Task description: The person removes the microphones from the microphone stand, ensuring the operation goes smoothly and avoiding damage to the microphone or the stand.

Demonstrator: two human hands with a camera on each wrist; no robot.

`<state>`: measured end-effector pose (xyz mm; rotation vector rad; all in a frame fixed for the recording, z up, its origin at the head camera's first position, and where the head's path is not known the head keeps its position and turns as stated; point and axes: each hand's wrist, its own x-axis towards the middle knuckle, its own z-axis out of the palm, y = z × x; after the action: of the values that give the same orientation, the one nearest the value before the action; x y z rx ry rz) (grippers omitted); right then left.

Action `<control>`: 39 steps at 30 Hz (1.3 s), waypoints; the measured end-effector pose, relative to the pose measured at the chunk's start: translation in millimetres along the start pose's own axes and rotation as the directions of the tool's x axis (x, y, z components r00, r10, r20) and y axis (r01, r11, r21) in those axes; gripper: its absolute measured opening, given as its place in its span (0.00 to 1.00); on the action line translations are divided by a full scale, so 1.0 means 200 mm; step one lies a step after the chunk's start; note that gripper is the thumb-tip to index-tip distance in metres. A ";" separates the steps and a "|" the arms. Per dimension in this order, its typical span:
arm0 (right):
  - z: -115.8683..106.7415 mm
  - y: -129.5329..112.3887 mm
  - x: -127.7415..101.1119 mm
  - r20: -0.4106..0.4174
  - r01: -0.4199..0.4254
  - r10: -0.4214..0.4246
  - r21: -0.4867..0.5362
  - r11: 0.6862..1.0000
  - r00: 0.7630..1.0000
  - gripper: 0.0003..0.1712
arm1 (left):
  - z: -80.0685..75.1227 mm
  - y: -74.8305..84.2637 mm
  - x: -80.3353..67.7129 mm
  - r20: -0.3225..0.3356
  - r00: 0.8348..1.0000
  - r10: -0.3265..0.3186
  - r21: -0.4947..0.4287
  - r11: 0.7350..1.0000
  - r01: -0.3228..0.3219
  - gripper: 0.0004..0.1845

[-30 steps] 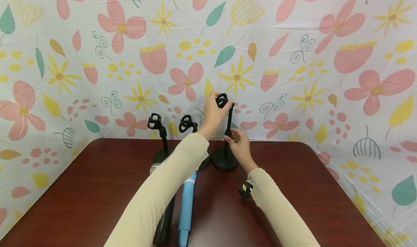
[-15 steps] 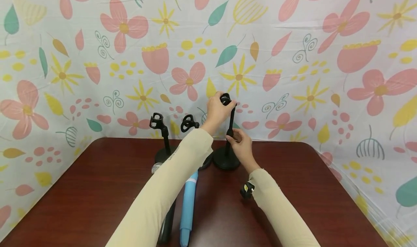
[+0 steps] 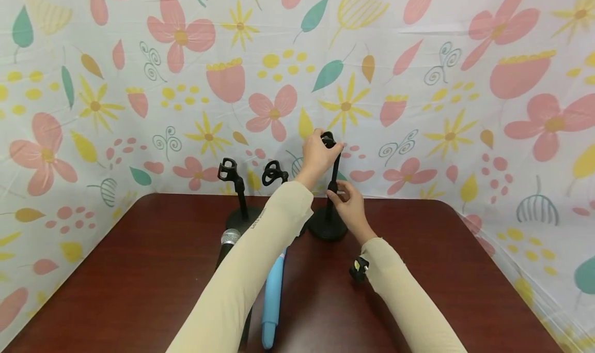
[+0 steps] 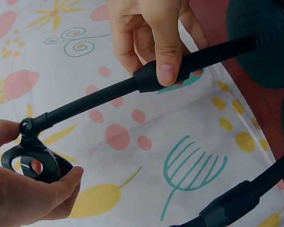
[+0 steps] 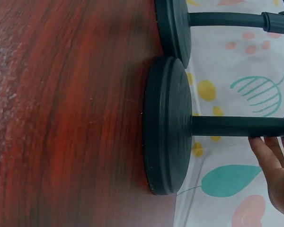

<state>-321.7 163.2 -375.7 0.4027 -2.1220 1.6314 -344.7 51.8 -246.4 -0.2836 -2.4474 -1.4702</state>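
Observation:
Three black microphone stands rise at the back of the dark red table (image 3: 139, 270). My left hand (image 3: 317, 154) grips the clip (image 4: 32, 160) at the top of the rightmost stand (image 3: 328, 228). My right hand (image 3: 349, 204) pinches the collar (image 4: 156, 78) halfway up its pole. In the right wrist view that stand's round base (image 5: 166, 125) rests flat on the wood, with my fingers (image 5: 272, 165) at the pole. A black microphone with a silver head (image 3: 230, 238) and a blue microphone (image 3: 272, 296) lie under my left forearm.
The middle stand (image 3: 272, 173) and the left stand (image 3: 238, 198) rise just left of the held one, their bases close together. A flowered cloth (image 3: 441, 84) hangs behind and along both sides of the table. Bare wood shows on the left and right.
The head camera has tipped slightly, so everything sits a little lower and to the right. Both hands keep their hold on the right stand; the black microphone's silver head shows more.

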 end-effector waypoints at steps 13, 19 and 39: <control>0.00 0.00 0.00 -0.005 -0.008 0.008 0.021 1.000 1.000 0.23 | 0.03 -0.06 -0.02 0.046 0.999 -0.011 0.015 1.000 0.010 0.32; 0.00 0.01 0.00 -0.007 -0.020 0.020 0.014 1.000 1.000 0.23 | 0.03 -0.07 -0.02 0.069 0.997 -0.017 0.038 0.999 0.014 0.33; 0.01 0.16 0.03 -0.026 -0.030 0.029 -0.033 0.999 0.999 0.24 | 0.06 -0.16 -0.06 0.104 0.995 0.004 0.056 0.998 -0.009 0.24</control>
<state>-343.2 169.8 -399.5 0.3397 -2.1428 1.6057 -343.5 46.6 -281.5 -0.3650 -2.5621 -1.4148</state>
